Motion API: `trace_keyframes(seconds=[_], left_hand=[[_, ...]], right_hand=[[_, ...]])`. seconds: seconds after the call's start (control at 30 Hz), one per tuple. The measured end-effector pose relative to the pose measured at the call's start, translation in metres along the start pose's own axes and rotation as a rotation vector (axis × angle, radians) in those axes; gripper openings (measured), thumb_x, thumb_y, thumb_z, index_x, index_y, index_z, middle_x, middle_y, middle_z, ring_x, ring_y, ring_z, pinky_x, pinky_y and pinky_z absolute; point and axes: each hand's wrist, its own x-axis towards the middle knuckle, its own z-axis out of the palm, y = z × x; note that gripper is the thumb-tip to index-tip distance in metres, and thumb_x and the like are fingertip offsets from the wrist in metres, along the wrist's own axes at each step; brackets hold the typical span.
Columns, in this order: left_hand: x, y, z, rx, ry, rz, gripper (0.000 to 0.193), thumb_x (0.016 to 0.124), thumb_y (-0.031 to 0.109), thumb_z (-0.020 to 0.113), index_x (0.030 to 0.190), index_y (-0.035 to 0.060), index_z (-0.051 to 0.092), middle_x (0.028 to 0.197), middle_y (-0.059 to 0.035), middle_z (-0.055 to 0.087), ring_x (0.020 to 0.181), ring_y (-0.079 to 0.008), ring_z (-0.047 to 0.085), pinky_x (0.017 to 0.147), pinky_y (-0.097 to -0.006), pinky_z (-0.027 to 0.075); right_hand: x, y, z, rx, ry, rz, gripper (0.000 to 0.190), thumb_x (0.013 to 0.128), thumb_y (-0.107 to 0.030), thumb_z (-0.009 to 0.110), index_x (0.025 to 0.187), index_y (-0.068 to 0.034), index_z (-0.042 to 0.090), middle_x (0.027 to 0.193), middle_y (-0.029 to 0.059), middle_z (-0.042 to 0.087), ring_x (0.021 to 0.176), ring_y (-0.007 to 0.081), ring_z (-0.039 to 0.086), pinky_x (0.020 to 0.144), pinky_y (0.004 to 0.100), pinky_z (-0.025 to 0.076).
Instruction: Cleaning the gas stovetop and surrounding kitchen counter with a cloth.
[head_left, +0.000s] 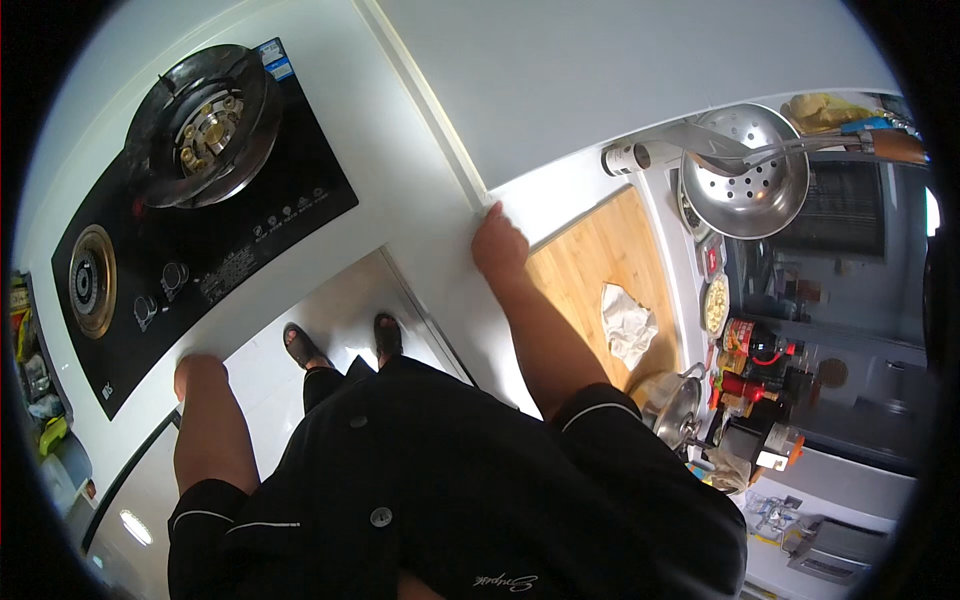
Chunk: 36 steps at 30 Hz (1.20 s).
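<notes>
My left hand (201, 373) rests on the front edge of the white countertop (379, 225), below the black gas cooktop (300, 172); its fingers are mostly hidden. On the counter's inner corner, near the lower edge of a grey-white panel (637, 60), is my right hand (500, 244). It looks bent, with one fingertip pointing out, and no object shows in it. Beside that hand lies a wooden cutting board (592, 232) with a crumpled white cloth (628, 322). A black ring-shaped wok stand (262, 127) surrounds one brass burner (214, 133).
A perforated metal strainer (742, 202) hangs at the upper right, with metal utensils across it. Sauce bottles (742, 386), a plate of pale pieces (716, 304) and a glass-lidded pot (667, 401) stand along the right. A second burner (91, 281) lies at the left.
</notes>
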Motion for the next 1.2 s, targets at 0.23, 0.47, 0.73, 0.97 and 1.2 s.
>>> trace_keyframes(seconds=[0.23,0.47,0.73,0.97,1.2], left_hand=[[-0.038,-0.001,-0.006,-0.054,0.128,0.038,0.032,0.08,0.016,0.072,0.112,0.0176,0.071,0.123,-0.0039,0.064,0.111,-0.025,0.062,0.089,-0.0457,0.053],[-0.025,-0.002,-0.002,0.001,0.07,0.022,0.033,0.082,0.023,0.071,0.115,0.0206,0.069,0.125,-0.0013,0.064,0.113,-0.0247,0.06,0.091,-0.046,0.052],[0.022,0.006,0.001,0.04,0.001,0.016,0.031,0.079,0.021,0.074,0.11,0.0206,0.072,0.119,-0.0015,0.067,0.109,-0.0256,0.063,0.086,-0.0466,0.054],[-0.042,-0.005,0.001,0.03,0.203,0.068,0.03,0.08,0.022,0.073,0.11,0.0199,0.072,0.119,-0.0024,0.066,0.108,-0.0252,0.063,0.086,-0.0454,0.055],[-0.047,0.001,-0.006,-0.033,0.165,0.045,0.03,0.081,0.022,0.072,0.111,0.0193,0.072,0.121,-0.002,0.066,0.11,-0.0253,0.062,0.088,-0.0465,0.053]], right_hand=[[-0.022,0.009,0.012,-0.095,-0.001,-0.034,0.05,0.095,-0.013,0.035,0.14,0.006,0.033,0.102,0.0211,0.066,0.092,0.0359,0.066,0.081,0.0455,0.052],[0.009,0.01,0.006,-0.038,-0.056,0.034,0.053,0.094,-0.013,0.035,0.141,0.012,0.028,0.098,0.0218,0.067,0.087,0.0349,0.068,0.074,0.0447,0.055],[0.007,-0.01,-0.03,-0.027,-0.125,0.043,0.052,0.093,-0.014,0.037,0.136,0.015,0.033,0.1,0.0236,0.068,0.088,0.0329,0.069,0.077,0.0426,0.054],[-0.011,-0.01,0.007,-0.17,-0.117,0.012,0.056,0.093,-0.014,0.042,0.136,0.02,0.03,0.097,0.0217,0.069,0.09,0.0292,0.069,0.074,0.043,0.055],[0.014,0.018,0.017,-0.124,-0.108,0.118,0.055,0.097,-0.022,0.033,0.135,0.018,0.033,0.101,0.0236,0.068,0.095,0.0347,0.067,0.081,0.0445,0.052]])
